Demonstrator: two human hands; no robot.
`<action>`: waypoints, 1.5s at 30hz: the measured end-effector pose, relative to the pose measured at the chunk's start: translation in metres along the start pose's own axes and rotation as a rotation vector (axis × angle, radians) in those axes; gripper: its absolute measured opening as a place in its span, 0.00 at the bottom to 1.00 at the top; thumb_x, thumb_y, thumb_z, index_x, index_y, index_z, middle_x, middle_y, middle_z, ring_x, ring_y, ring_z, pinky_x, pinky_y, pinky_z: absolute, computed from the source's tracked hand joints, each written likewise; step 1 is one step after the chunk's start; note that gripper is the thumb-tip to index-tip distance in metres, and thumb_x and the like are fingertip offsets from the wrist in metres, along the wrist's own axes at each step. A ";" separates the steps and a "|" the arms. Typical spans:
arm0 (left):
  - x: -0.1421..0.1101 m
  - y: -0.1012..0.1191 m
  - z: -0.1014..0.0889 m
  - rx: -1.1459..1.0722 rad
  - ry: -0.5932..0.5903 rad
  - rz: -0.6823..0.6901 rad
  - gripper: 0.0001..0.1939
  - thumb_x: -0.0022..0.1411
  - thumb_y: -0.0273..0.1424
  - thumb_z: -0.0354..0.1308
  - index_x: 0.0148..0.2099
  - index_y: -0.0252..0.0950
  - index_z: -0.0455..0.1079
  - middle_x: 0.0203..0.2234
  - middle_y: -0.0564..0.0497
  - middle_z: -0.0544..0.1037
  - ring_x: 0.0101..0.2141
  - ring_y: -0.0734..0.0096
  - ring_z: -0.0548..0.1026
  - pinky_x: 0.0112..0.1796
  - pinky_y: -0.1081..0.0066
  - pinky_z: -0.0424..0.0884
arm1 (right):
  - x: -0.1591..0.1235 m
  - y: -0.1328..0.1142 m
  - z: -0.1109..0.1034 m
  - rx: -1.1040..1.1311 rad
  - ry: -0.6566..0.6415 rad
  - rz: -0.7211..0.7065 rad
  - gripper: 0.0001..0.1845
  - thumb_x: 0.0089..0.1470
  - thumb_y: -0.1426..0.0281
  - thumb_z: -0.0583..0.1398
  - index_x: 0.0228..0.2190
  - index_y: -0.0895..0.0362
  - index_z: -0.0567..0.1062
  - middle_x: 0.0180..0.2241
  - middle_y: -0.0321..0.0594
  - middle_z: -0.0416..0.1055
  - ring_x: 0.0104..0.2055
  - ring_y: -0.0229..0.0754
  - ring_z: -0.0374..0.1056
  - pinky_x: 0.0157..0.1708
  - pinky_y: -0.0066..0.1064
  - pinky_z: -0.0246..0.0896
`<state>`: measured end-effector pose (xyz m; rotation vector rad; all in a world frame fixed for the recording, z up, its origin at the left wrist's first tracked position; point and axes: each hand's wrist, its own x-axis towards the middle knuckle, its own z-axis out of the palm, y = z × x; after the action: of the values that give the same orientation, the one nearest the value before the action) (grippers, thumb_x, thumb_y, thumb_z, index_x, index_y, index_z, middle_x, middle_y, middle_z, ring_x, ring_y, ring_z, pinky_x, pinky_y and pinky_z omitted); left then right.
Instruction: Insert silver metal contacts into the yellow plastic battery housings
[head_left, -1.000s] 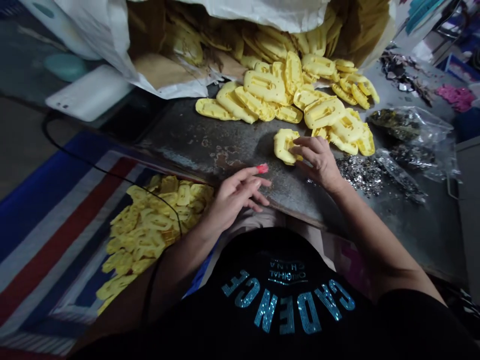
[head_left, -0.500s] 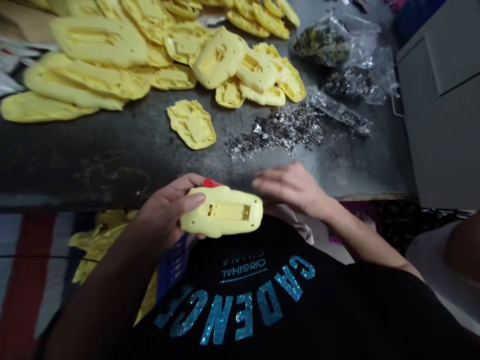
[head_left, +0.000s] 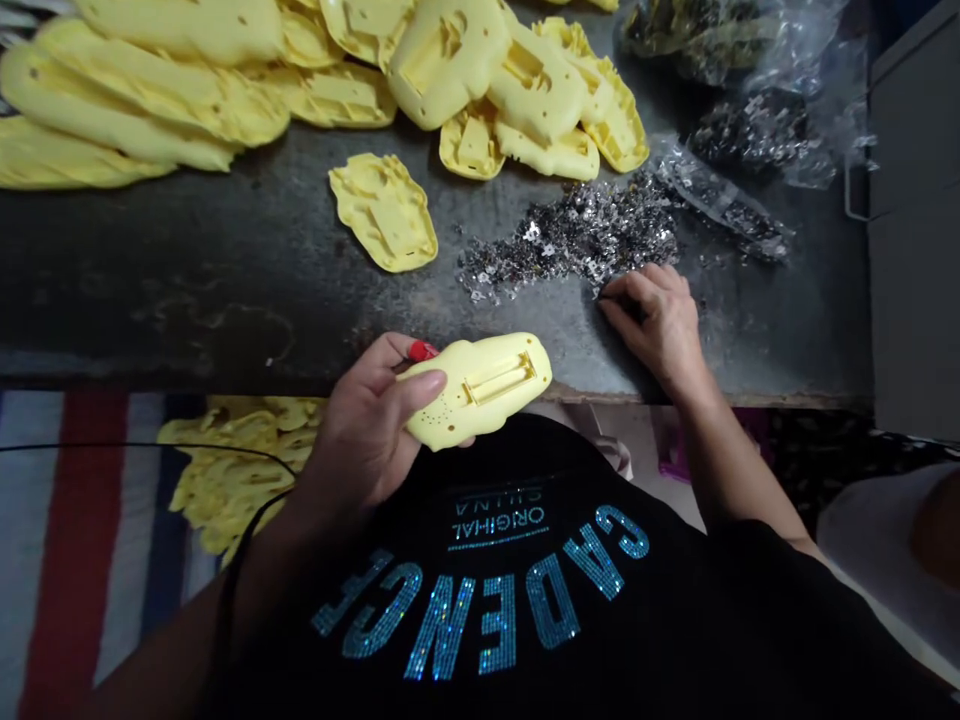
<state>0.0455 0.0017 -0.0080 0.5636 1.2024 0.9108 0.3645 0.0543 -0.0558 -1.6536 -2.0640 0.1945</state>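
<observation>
My left hand is shut on a yellow plastic casing, its slotted underside facing up. A red cap covers one fingertip of that hand. My right hand rests on the metal tabletop with bunched fingers, touching the edge of a heap of small silvery metal bits. Whether those fingers pinch a bit is hidden. One yellow casing lies alone above the heap, and a large pile of similar yellow casings fills the top of the view.
Plastic bags of dark metal bits lie at the upper right, beside a grey cabinet. More yellow casings lie on a striped cloth below the table's near edge. A white-clothed person's arm shows at the right.
My left hand has picked up a yellow casing and turned it. My right hand has moved forward to the metal heap. The view has swung right and down toward the table.
</observation>
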 end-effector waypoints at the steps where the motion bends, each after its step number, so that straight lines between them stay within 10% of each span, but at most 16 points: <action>1: -0.001 0.000 0.001 -0.007 -0.012 -0.002 0.23 0.52 0.33 0.78 0.42 0.40 0.67 0.35 0.51 0.85 0.33 0.54 0.88 0.19 0.74 0.79 | -0.003 -0.004 -0.003 0.041 -0.001 -0.022 0.07 0.69 0.64 0.64 0.39 0.51 0.84 0.38 0.42 0.81 0.44 0.52 0.74 0.47 0.45 0.63; 11: -0.018 -0.001 0.011 -0.094 -0.114 -0.011 0.23 0.51 0.33 0.76 0.36 0.40 0.61 0.25 0.58 0.74 0.22 0.73 0.75 0.21 0.73 0.76 | -0.028 -0.078 -0.033 0.656 -0.094 -0.163 0.05 0.66 0.71 0.70 0.41 0.48 0.84 0.38 0.33 0.86 0.39 0.43 0.81 0.41 0.39 0.72; 20: -0.031 -0.005 0.006 -0.151 -0.142 0.038 0.22 0.54 0.32 0.75 0.35 0.39 0.60 0.25 0.59 0.70 0.23 0.79 0.69 0.24 0.78 0.69 | -0.029 -0.090 -0.028 0.392 0.048 -0.381 0.12 0.66 0.74 0.70 0.47 0.47 0.83 0.39 0.35 0.85 0.39 0.45 0.80 0.40 0.42 0.77; 34: -0.035 -0.010 0.008 -0.132 -0.110 0.065 0.23 0.56 0.33 0.76 0.36 0.40 0.61 0.27 0.57 0.69 0.25 0.76 0.69 0.26 0.75 0.70 | -0.039 -0.108 -0.037 0.150 -0.086 -0.281 0.07 0.73 0.67 0.64 0.45 0.44 0.85 0.41 0.40 0.86 0.41 0.50 0.78 0.46 0.49 0.78; 45: -0.034 -0.009 0.010 -0.186 -0.119 0.028 0.19 0.58 0.31 0.72 0.37 0.40 0.62 0.27 0.56 0.72 0.25 0.71 0.74 0.23 0.71 0.76 | -0.052 -0.103 -0.028 0.119 0.117 -0.389 0.19 0.68 0.77 0.67 0.55 0.46 0.83 0.45 0.38 0.88 0.40 0.49 0.80 0.43 0.47 0.78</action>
<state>0.0547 -0.0307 0.0059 0.4784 0.9931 0.9879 0.2945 -0.0267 -0.0043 -1.1389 -2.1884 0.0840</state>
